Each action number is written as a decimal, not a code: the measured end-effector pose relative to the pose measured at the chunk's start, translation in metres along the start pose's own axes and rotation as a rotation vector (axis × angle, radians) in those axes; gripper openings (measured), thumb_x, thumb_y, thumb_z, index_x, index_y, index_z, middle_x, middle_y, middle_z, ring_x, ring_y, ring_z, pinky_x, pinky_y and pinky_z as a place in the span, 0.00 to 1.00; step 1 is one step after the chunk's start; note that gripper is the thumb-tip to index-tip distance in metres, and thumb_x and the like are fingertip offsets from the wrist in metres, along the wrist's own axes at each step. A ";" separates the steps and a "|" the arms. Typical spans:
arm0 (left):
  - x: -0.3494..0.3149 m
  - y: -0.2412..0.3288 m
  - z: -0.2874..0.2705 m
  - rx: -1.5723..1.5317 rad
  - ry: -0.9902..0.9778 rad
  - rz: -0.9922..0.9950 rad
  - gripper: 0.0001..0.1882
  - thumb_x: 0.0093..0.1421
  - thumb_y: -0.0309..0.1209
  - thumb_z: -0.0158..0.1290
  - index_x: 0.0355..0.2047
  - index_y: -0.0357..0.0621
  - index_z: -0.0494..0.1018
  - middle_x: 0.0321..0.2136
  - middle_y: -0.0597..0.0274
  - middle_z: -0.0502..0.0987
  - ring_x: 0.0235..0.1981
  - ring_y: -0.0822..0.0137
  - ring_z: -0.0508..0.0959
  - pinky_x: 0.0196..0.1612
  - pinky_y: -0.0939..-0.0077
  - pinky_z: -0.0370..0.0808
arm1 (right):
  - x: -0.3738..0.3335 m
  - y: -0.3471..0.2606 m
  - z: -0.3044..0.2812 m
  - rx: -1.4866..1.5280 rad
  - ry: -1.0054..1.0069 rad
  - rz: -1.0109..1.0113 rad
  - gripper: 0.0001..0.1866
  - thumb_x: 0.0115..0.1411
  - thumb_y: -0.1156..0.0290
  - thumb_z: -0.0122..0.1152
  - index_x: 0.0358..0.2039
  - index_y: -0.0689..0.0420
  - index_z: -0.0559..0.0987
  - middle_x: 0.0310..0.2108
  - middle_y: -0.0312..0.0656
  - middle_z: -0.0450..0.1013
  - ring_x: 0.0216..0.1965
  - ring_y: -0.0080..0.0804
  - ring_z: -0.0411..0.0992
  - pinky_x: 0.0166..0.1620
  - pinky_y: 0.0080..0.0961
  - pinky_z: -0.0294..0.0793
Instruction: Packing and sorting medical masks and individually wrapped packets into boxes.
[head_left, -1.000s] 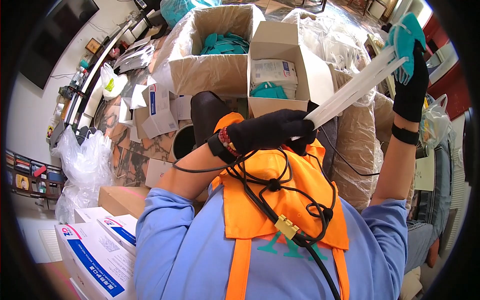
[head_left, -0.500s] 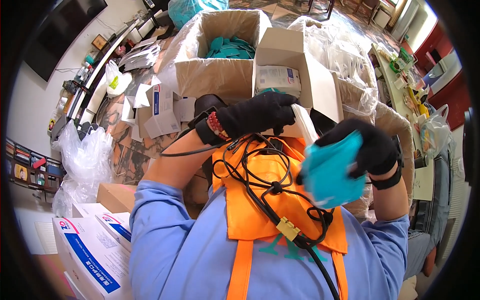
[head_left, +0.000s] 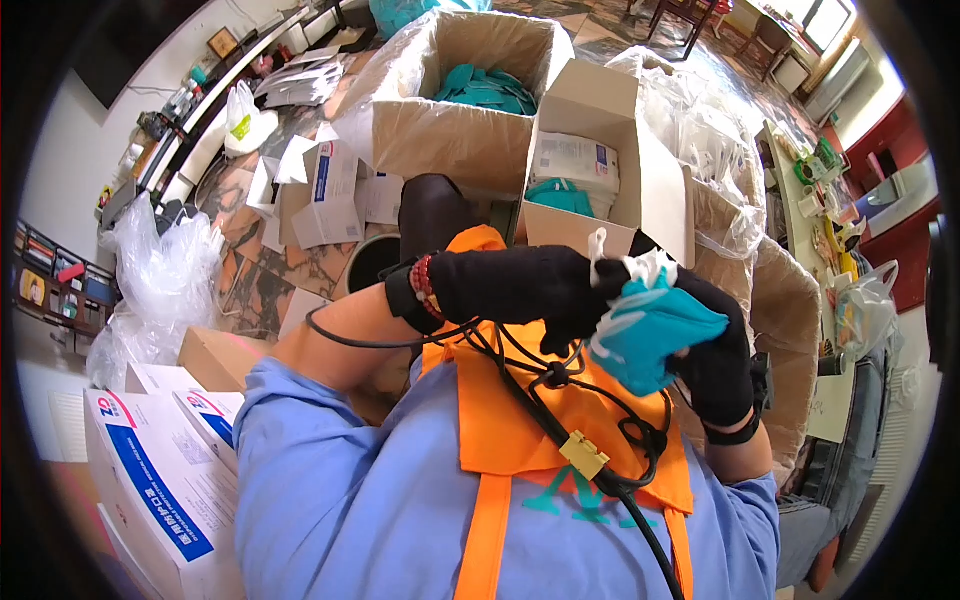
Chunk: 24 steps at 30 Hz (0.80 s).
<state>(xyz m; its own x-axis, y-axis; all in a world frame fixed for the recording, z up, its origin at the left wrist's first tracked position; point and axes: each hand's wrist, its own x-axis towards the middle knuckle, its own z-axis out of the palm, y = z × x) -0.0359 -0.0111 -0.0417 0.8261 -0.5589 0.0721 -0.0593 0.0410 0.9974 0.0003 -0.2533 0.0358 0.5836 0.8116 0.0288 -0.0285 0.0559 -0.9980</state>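
Observation:
Both my hands wear black gloves and meet in front of my chest. Gripped in my right hand (head_left: 722, 350) is a small stack of teal face masks (head_left: 650, 340), with white ear loops (head_left: 652, 266) bunched at the top. My left hand (head_left: 535, 295) is closed at the side of the stack, pinching the ear loops; its fingertips are partly hidden. Just beyond stands an open white carton (head_left: 667, 185) holding a white printed packet (head_left: 575, 165) and some teal masks (head_left: 558, 197).
A large plastic-lined box (head_left: 445, 160) with a heap of teal masks stands ahead. Flattened cardboard (head_left: 335, 205) and crumpled clear plastic bags (head_left: 165, 275) lie to the left. Printed white boxes (head_left: 160, 480) are stacked at my left elbow. Lined boxes (head_left: 780, 330) and a cluttered table flank my right.
The teal masks have moved up and left, toward my left hand, which has come lower. The white ear loops now bunch together above them. My view has shifted slightly.

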 end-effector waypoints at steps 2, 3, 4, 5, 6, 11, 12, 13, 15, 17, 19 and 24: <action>-0.007 0.012 0.008 -0.013 -0.247 -0.007 0.09 0.62 0.29 0.51 0.41 0.38 0.74 0.32 0.57 0.79 0.34 0.64 0.78 0.42 0.72 0.75 | -0.009 -0.010 0.004 -0.097 -0.046 -0.006 0.29 0.46 0.67 0.70 0.48 0.66 0.74 0.49 0.49 0.72 0.49 0.37 0.72 0.54 0.33 0.68; -0.011 0.032 0.011 -0.015 -0.238 -0.002 0.09 0.62 0.29 0.51 0.41 0.38 0.74 0.32 0.57 0.79 0.34 0.64 0.78 0.42 0.72 0.75 | -0.014 -0.012 0.005 -0.186 -0.083 -0.029 0.31 0.45 0.66 0.70 0.49 0.66 0.74 0.50 0.51 0.72 0.50 0.40 0.72 0.55 0.34 0.68; -0.015 0.048 0.015 0.097 -0.317 -0.037 0.09 0.61 0.29 0.53 0.40 0.39 0.74 0.31 0.56 0.79 0.33 0.64 0.77 0.40 0.70 0.74 | -0.019 -0.009 0.006 -0.215 -0.127 -0.117 0.35 0.46 0.62 0.72 0.52 0.67 0.72 0.52 0.53 0.71 0.51 0.42 0.72 0.57 0.36 0.67; -0.018 0.055 0.017 0.210 -0.396 -0.073 0.09 0.59 0.29 0.54 0.39 0.39 0.74 0.30 0.56 0.79 0.32 0.65 0.77 0.39 0.69 0.73 | -0.029 -0.002 0.005 -0.219 -0.128 -0.111 0.35 0.46 0.62 0.72 0.52 0.67 0.72 0.52 0.53 0.71 0.51 0.42 0.72 0.57 0.36 0.67; -0.020 0.056 0.022 0.285 -0.327 0.022 0.09 0.59 0.33 0.55 0.36 0.41 0.75 0.29 0.53 0.78 0.31 0.61 0.78 0.37 0.67 0.73 | -0.035 0.002 0.007 -0.059 -0.152 -0.005 0.35 0.47 0.61 0.72 0.52 0.67 0.71 0.51 0.52 0.72 0.51 0.41 0.72 0.56 0.35 0.67; -0.039 0.062 0.036 0.738 -0.297 0.144 0.13 0.60 0.42 0.52 0.33 0.45 0.74 0.25 0.53 0.76 0.28 0.51 0.77 0.32 0.65 0.72 | -0.040 -0.029 0.013 -0.041 -0.163 0.393 0.42 0.47 0.45 0.70 0.51 0.68 0.70 0.44 0.50 0.75 0.44 0.39 0.76 0.49 0.36 0.73; -0.044 0.061 0.039 0.714 -0.243 0.159 0.11 0.59 0.40 0.52 0.31 0.45 0.73 0.23 0.52 0.75 0.25 0.52 0.76 0.30 0.63 0.72 | -0.044 -0.028 0.017 -0.081 -0.121 0.293 0.41 0.47 0.45 0.69 0.49 0.69 0.72 0.40 0.49 0.77 0.40 0.38 0.77 0.48 0.34 0.75; -0.049 0.061 0.041 0.690 -0.189 0.173 0.10 0.57 0.37 0.53 0.28 0.44 0.73 0.20 0.52 0.74 0.23 0.53 0.75 0.28 0.61 0.71 | -0.047 -0.030 0.018 -0.081 -0.121 0.295 0.41 0.47 0.45 0.69 0.49 0.69 0.72 0.40 0.49 0.77 0.40 0.38 0.77 0.48 0.34 0.75; -0.055 0.068 0.044 0.754 -0.197 0.109 0.10 0.58 0.38 0.52 0.28 0.45 0.73 0.20 0.53 0.74 0.23 0.53 0.76 0.28 0.61 0.71 | -0.052 -0.035 0.016 -0.048 -0.076 0.386 0.41 0.48 0.44 0.68 0.49 0.69 0.72 0.40 0.51 0.77 0.42 0.40 0.77 0.49 0.37 0.75; -0.061 0.071 0.044 0.815 -0.206 0.045 0.10 0.58 0.39 0.51 0.28 0.45 0.73 0.20 0.54 0.74 0.23 0.53 0.76 0.28 0.61 0.71 | -0.058 -0.025 0.007 -0.024 -0.098 0.432 0.41 0.49 0.45 0.67 0.51 0.68 0.70 0.43 0.53 0.75 0.43 0.42 0.77 0.49 0.40 0.76; -0.065 0.073 0.040 0.788 -0.176 0.087 0.10 0.59 0.39 0.51 0.28 0.47 0.73 0.20 0.54 0.74 0.24 0.53 0.76 0.28 0.61 0.72 | -0.064 -0.017 0.005 0.153 -0.056 0.477 0.43 0.49 0.44 0.66 0.54 0.66 0.68 0.48 0.55 0.72 0.48 0.44 0.74 0.50 0.39 0.75; -0.073 0.062 0.039 0.722 -0.130 0.116 0.10 0.59 0.39 0.51 0.28 0.46 0.73 0.20 0.54 0.74 0.25 0.53 0.77 0.29 0.61 0.72 | -0.063 -0.015 0.005 0.152 -0.041 0.460 0.41 0.51 0.48 0.66 0.55 0.67 0.67 0.48 0.53 0.72 0.48 0.41 0.73 0.52 0.37 0.73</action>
<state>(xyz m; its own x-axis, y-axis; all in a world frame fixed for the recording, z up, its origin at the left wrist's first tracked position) -0.1220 0.0005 0.0152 0.7216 -0.6796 0.1317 -0.5330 -0.4240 0.7322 -0.0402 -0.3020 0.0495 0.4499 0.7942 -0.4085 -0.3963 -0.2324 -0.8882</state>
